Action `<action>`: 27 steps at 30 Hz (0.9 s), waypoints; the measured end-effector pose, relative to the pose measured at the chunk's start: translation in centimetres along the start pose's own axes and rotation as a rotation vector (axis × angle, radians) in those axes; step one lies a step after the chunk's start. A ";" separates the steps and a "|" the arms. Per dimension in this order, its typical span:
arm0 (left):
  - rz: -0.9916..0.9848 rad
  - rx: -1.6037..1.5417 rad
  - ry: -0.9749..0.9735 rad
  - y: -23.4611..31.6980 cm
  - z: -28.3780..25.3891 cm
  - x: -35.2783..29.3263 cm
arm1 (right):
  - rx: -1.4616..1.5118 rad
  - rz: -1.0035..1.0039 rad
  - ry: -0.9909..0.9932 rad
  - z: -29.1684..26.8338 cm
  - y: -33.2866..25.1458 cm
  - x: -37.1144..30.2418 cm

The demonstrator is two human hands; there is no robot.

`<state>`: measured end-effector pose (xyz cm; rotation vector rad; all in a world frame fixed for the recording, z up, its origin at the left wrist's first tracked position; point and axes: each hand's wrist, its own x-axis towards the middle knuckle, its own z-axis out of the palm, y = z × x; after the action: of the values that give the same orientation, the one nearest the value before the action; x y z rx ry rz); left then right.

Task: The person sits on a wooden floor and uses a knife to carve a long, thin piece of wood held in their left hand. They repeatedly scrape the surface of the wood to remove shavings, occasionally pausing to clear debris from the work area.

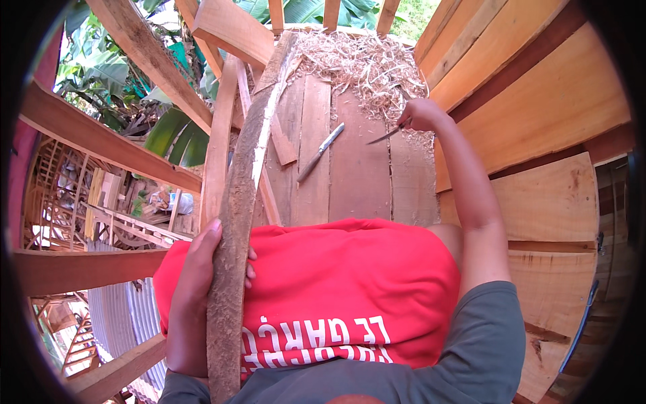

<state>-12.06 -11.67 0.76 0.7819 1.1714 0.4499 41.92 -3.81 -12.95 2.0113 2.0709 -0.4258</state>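
Observation:
A long, rough-edged wooden plank (pixel 235 215) stretches from my lap to the far end of the floor, with a pale bare strip along one edge. Closed around its near part is my left hand (pixel 205 259), thumb on one side and fingertips on the other. Out to the right, my right hand (pixel 420 116) grips a knife (pixel 385 136), its dark blade pointing left above the floorboards. A slim tool (pixel 321 152), part dark and part silvery, lies on the boards between the plank and the knife.
Curly wood shavings (pixel 367 64) heap at the far end of the board floor (pixel 360 175). Red cloth (pixel 336 276) covers my lap. A plank wall (pixel 538 128) rises at the right; open beams (pixel 114 148) cross the left, with plants beyond.

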 end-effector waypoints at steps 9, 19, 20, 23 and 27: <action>0.018 0.014 -0.005 0.0 0.0 -0.3 | 0.069 0.345 0.411 4.8 -0.4 0.4; 0.024 0.014 -0.078 -0.3 -0.5 -0.7 | 0.329 0.488 -0.121 2.5 -4.2 -7.6; 0.034 0.015 -0.076 -0.4 -0.6 -0.8 | 0.433 0.584 -0.275 -0.2 -7.3 -10.1; 0.061 0.019 -0.080 -0.6 -0.5 -1.0 | 0.326 0.564 -0.566 -2.0 -12.0 -15.5; 0.073 0.062 -0.120 -0.5 -0.3 -1.2 | -0.042 0.337 -0.394 -0.1 -16.7 -21.6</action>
<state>-12.79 -12.72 1.07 0.8957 1.0511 0.4230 26.02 -24.26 -4.29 2.0043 1.4689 -0.6429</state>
